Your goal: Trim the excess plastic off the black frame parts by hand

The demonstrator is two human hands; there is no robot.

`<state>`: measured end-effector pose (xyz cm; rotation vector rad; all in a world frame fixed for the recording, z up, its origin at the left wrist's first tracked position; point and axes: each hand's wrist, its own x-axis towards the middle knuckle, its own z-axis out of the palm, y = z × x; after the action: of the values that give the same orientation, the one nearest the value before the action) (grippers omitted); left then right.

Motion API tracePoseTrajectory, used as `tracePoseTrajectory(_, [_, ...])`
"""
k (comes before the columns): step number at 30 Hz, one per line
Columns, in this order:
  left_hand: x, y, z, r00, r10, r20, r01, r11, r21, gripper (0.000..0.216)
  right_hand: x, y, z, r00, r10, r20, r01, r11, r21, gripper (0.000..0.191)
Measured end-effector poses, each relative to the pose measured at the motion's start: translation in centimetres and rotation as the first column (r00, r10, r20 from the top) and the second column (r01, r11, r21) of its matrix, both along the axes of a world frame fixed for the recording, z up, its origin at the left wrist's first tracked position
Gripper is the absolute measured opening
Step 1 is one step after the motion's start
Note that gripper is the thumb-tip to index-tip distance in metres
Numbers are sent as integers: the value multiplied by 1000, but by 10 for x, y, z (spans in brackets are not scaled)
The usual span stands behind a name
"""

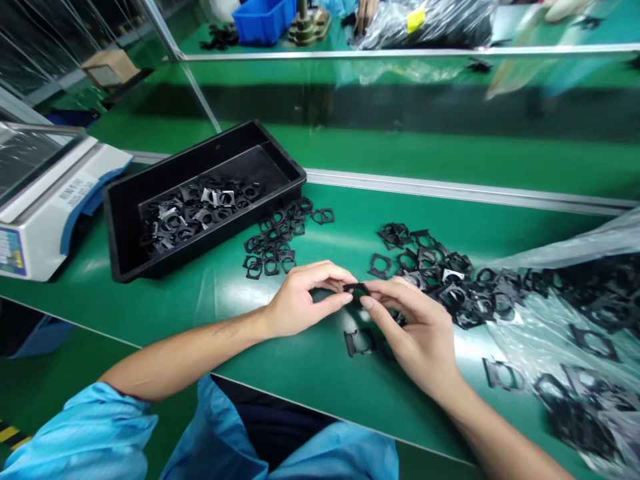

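My left hand [305,297] and my right hand [417,330] meet over the green table [325,373], and both pinch one small black plastic frame part [356,289] between fingertips. Another such part [359,341] lies flat on the table just below my hands. A loose heap of the same black parts [445,273] spreads to the right of my right hand. A smaller group of parts [277,240] lies beyond my left hand, next to a black tray [120,220] that holds several more parts.
A white weighing scale [45,193] stands at the left edge. A clear plastic bag [575,333] with black parts lies at the right. A metal rail [450,190] crosses behind. On the far bench stand a blue bin [263,20] and another bag.
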<state>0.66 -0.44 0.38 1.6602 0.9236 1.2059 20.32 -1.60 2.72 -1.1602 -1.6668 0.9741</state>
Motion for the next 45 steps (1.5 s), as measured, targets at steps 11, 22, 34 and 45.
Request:
tracePoseTrajectory(11, [3, -3, 3, 999, 28, 22, -27, 997, -75, 12, 0, 2, 2, 993, 6, -116, -25, 986, -166, 20])
tracePoseTrajectory(22, [1, 3, 6, 998, 9, 67, 9, 963, -268, 13, 1, 5, -1, 1000, 10, -15, -10, 999, -38, 9])
tracePoseTrajectory(34, [-2, 6, 6, 985, -155, 79, 174, 891, -419, 15, 1, 8, 0, 993, 38, 115, -49, 994, 97, 14])
tracePoseTrajectory(45, [-4, 8, 8, 974, -141, 175, 209, 855, -474, 26, 0, 5, 0, 998, 9, -66, -20, 986, -168, 22])
